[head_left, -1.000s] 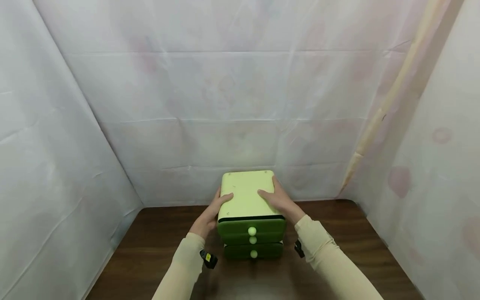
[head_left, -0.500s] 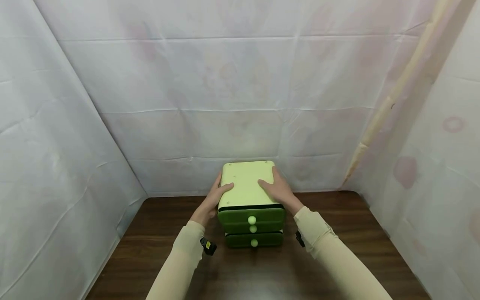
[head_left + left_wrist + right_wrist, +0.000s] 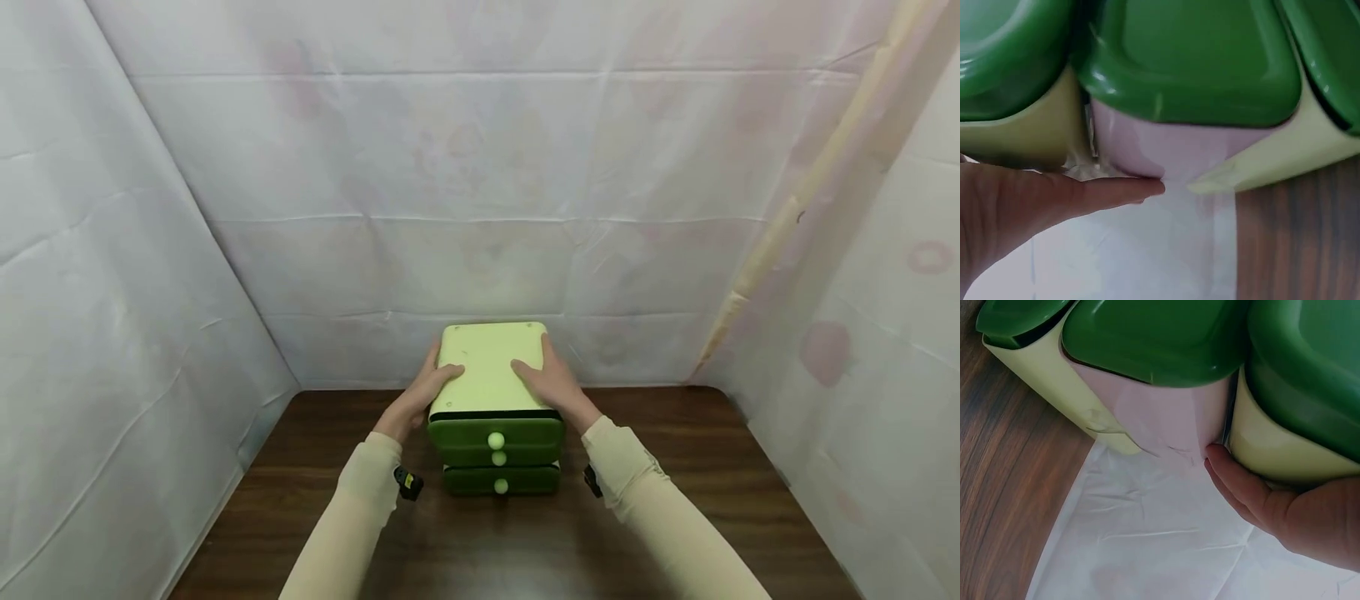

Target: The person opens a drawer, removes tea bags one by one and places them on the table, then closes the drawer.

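Observation:
A stack of small drawer boxes stands near the back of the table, green fronts facing me. The top drawer box (image 3: 491,367) is pale yellow-green with a round light knob (image 3: 496,441). Beneath it come a pink drawer box (image 3: 1166,140) and a lower yellow drawer box (image 3: 1047,381). My left hand (image 3: 423,392) grips the top box's left side, thumb on its upper face. On the opposite side my right hand (image 3: 555,383) grips it likewise. In both wrist views fingertips reach down to the pink box. Most fingers are hidden in the head view.
The dark wooden table (image 3: 315,492) extends around the stack. White printed sheeting (image 3: 480,167) hangs close behind it and on both sides. A beige strip (image 3: 780,225) runs down the back right corner. Small black devices (image 3: 408,483) are worn at the wrists.
The head view has tilted down slightly. Against the sheeting and table corners, the stack and both hands now appear a little further left. Both hands keep the same hold on the top drawer box.

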A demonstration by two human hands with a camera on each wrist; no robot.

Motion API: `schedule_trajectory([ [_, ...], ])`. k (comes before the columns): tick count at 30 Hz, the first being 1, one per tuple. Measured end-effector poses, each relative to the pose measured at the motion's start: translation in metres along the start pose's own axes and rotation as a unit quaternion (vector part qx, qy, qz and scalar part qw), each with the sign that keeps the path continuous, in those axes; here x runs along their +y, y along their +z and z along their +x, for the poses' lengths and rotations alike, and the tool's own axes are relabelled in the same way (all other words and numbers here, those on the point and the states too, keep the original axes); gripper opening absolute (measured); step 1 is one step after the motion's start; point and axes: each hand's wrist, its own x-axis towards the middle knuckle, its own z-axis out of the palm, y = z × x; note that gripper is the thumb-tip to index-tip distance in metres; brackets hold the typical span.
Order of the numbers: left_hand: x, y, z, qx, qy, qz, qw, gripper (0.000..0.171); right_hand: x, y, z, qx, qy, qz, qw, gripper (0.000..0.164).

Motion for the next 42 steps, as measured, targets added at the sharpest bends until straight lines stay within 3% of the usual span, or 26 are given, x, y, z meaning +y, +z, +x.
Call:
schedule_trajectory([
  [5,0.011,0.001,0.007,0.003,0.046,0.099,0.9940,0.089,0.004,0.002,0.001,-0.005,0.003,0.003,1.000,0.094],
  [8,0.020,0.004,0.014,0.013,0.076,0.200,0.9769,0.080,0.003,0.000,0.001,-0.014,0.001,0.001,1.000,0.093],
  [10,0.025,0.007,0.016,0.020,0.077,0.247,0.9657,0.074,-0.001,-0.004,-0.002,-0.025,-0.008,-0.011,1.000,0.091],
  [12,0.027,0.009,0.018,0.027,0.070,0.277,0.9579,0.070,-0.006,-0.009,-0.009,-0.021,-0.038,-0.048,0.998,0.086],
  [14,0.028,0.011,0.018,0.033,0.068,0.286,0.9552,0.066,-0.011,-0.013,-0.024,0.021,-0.092,-0.104,0.990,0.078],
  [15,0.028,0.012,0.018,0.034,0.067,0.288,0.9547,0.066,-0.014,-0.013,-0.033,0.058,-0.133,-0.136,0.980,0.073],
  [16,0.028,0.013,0.017,0.033,0.068,0.290,0.9541,0.066,-0.017,-0.011,-0.044,0.104,-0.180,-0.170,0.963,0.067],
  [18,0.027,0.014,0.018,0.026,0.072,0.289,0.9542,0.067,-0.021,-0.006,-0.068,0.204,-0.274,-0.225,0.912,0.046],
  [20,0.027,0.013,0.018,0.016,0.073,0.283,0.9562,0.067,-0.025,0.004,-0.090,0.273,-0.348,-0.256,0.859,0.023],
  [21,0.027,0.011,0.018,0.012,0.072,0.281,0.9568,0.067,-0.025,0.010,-0.100,0.288,-0.374,-0.269,0.840,0.019],
  [22,0.027,0.010,0.018,0.012,0.073,0.277,0.9580,0.067,-0.027,0.016,-0.108,0.292,-0.387,-0.279,0.829,0.024],
  [23,0.027,0.008,0.018,0.014,0.074,0.273,0.9591,0.067,-0.027,0.023,-0.114,0.288,-0.386,-0.290,0.827,0.032],
  [27,0.027,0.001,0.014,0.020,0.082,0.258,0.9624,0.066,-0.025,0.050,-0.123,0.247,-0.318,-0.348,0.847,0.052],
  [30,0.024,0.000,0.009,0.025,0.076,0.247,0.9658,0.066,-0.019,0.066,-0.122,0.231,-0.275,-0.385,0.850,0.059],
  [36,0.017,0.002,0.001,0.052,0.062,0.229,0.9700,0.066,-0.011,0.083,-0.118,0.231,-0.264,-0.410,0.842,0.062],
  [42,0.019,0.003,0.000,0.061,0.064,0.220,0.9714,0.066,-0.012,0.089,-0.115,0.229,-0.270,-0.435,0.828,0.062],
])
